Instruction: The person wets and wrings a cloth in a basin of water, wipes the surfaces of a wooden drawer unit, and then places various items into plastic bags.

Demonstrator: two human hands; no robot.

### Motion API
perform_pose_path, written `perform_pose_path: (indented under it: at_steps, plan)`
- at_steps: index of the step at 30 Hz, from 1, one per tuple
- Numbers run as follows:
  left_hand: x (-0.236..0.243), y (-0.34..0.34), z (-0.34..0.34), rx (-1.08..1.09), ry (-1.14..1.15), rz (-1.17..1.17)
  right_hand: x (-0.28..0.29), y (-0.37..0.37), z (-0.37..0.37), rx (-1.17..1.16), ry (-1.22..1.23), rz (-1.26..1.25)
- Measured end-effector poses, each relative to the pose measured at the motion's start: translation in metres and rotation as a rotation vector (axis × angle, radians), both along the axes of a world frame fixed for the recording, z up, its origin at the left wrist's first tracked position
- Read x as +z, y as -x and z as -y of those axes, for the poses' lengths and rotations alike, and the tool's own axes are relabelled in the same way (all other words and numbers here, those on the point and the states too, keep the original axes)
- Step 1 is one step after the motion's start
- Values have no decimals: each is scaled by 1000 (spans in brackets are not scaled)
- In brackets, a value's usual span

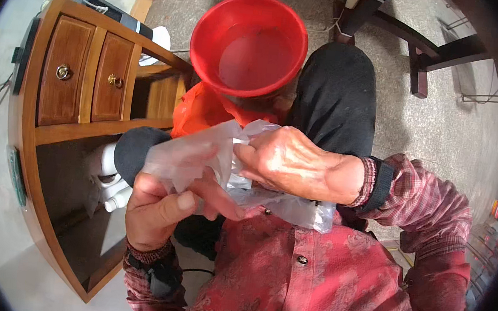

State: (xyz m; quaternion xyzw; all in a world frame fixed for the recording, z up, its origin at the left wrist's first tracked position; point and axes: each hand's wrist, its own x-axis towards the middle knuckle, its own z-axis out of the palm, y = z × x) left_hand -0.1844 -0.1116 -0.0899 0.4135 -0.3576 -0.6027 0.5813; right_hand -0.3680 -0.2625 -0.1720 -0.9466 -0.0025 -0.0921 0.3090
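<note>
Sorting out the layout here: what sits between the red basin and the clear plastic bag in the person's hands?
In the head view, an orange plastic bag lies between the red basin and the clear plastic bag.

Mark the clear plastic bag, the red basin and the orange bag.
clear plastic bag (186,155): head view, on the crumpled film left of the hands.
red basin (249,44): head view, on the inner bottom.
orange bag (202,112): head view, on the bunched part under the basin.

Red patterned button shirt, plaid cuffs, black wrist straps, dark trousers.
</note>
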Motion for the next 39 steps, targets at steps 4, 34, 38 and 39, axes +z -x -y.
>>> perform_pose_path:
  at_steps: [4,34,38,39]
  plan:
    - [4,-13,-4,85,-43,71,30,7,2,45,-35,-31]
    - [7,-25,-29,164,-104,203,15,39,-14,232,241,-45]
    - [3,-17,-21,215,-86,110,18,44,-16,251,274,-59]
    - [3,-18,-19,216,-86,113,18,44,-17,243,269,-56]
